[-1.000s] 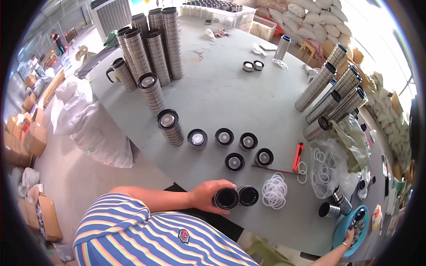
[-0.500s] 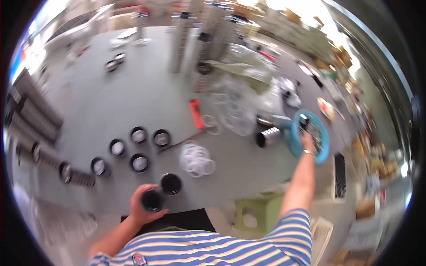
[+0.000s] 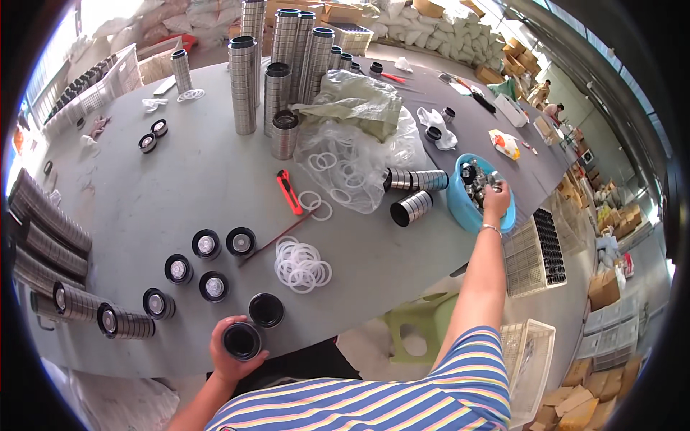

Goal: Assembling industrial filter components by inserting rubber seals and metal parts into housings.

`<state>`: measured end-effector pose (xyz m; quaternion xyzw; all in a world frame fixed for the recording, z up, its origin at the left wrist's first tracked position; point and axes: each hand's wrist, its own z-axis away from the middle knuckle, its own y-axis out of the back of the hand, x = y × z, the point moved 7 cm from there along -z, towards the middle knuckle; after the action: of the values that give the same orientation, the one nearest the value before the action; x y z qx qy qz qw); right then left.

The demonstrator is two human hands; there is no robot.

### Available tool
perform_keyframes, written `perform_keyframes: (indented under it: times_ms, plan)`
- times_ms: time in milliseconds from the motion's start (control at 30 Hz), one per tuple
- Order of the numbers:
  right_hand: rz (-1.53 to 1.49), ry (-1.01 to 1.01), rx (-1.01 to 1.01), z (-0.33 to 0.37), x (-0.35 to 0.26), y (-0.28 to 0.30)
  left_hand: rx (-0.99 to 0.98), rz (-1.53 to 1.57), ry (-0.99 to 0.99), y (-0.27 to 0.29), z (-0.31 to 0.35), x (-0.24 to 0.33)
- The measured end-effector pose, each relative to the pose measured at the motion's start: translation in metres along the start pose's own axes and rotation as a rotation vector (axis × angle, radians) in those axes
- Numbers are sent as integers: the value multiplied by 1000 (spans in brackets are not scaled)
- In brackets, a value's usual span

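My left hand (image 3: pixel 227 353) is wrapped round a black round cap (image 3: pixel 242 340) with a dark hollow top, at the table's near edge. Just beyond it, close to its rim, stands a second black cap (image 3: pixel 267 309). Off to the right, my right hand (image 3: pixel 497 199) reaches into a blue basin (image 3: pixel 454 203) of small silver metal parts (image 3: pixel 476 188). Its fingers are bent together among the parts; what they grip is hidden. Left of centre sit several black caps with silver-white centres (image 3: pixel 215 286), beside a heap of white rings (image 3: pixel 302 266).
A red box cutter (image 3: pixel 289 192) lies mid-table near a clear plastic bag (image 3: pixel 348 169) of rings. Tall stacks of silver-and-black rings (image 3: pixel 243 86) stand at the back; more stacks (image 3: pixel 54 237) lean at left. Metal cylinders (image 3: pixel 412 208) lie beside the basin. A green stool (image 3: pixel 420 323) is below the table edge.
My left hand and its cap have shifted slightly down in the picture. My right hand stays in the basin, which appears a little higher and further left as the view moved and sharpened.
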<state>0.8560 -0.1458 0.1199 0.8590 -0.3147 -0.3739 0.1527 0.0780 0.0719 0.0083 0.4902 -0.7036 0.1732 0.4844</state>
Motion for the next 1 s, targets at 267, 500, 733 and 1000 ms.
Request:
perform_keyframes:
  times_ms: [267,500,733,1000]
  plan:
    - [-606,746,-522,251,-249,82,-9,-34,-14,4,1,6]
    - [-762,1054,-772,445,-323,65,-1,-7,12,5,7,-1]
    - [-517,1023,-881,415,-374,21,13,-23,11,0,-8,9]
    - [-564,1004,-740,458,-356,73,-29,-85,-29,6,-13,17]
